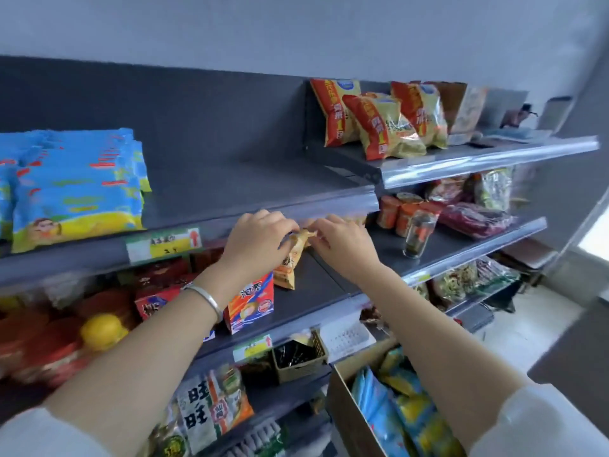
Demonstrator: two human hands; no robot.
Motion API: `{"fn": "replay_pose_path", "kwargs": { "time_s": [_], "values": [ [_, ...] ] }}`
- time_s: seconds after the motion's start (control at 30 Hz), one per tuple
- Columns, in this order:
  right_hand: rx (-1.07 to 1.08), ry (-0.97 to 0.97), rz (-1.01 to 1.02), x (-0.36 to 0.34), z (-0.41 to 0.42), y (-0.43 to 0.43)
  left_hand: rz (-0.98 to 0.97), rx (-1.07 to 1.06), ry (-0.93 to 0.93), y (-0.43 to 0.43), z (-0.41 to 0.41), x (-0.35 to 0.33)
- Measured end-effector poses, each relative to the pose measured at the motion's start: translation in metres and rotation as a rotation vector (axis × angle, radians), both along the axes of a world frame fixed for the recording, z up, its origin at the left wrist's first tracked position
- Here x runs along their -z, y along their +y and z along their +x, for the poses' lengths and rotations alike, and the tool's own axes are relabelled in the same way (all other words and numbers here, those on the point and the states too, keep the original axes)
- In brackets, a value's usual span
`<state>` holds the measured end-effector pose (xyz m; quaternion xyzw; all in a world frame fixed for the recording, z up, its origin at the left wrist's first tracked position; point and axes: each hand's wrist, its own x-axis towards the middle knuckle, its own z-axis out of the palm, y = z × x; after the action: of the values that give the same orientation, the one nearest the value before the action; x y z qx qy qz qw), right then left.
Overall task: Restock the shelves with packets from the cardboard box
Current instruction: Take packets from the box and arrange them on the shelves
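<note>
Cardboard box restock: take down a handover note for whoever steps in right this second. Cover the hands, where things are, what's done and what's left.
Left hand: grips the top of the orange packet.
Right hand: pinches the same packet's top corner.
The orange packet stands on the middle shelf, beside a red and blue packet.
Cardboard box: lower right, holding blue and yellow packets.
Done: a stack of similar blue packets lies on the upper shelf.
Left: settle the orange packet, then shelve what is in the box.
</note>
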<state>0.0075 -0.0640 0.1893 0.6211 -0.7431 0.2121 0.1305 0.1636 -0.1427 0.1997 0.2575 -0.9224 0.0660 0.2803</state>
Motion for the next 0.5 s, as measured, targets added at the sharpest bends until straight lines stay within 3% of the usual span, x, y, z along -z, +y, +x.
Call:
{"fn": "replay_pose_path", "kwargs": {
  "time_s": [0.2,0.5],
  "values": [
    [0.122,0.031,0.207,0.073,-0.071,0.066,0.175,0.118,-0.234,0.043,-0.077,0.068],
    [0.378,-0.219,0.481,0.169,-0.136,0.131,0.372,0.355,-0.51,0.071,-0.171,0.156]
  ]
}}
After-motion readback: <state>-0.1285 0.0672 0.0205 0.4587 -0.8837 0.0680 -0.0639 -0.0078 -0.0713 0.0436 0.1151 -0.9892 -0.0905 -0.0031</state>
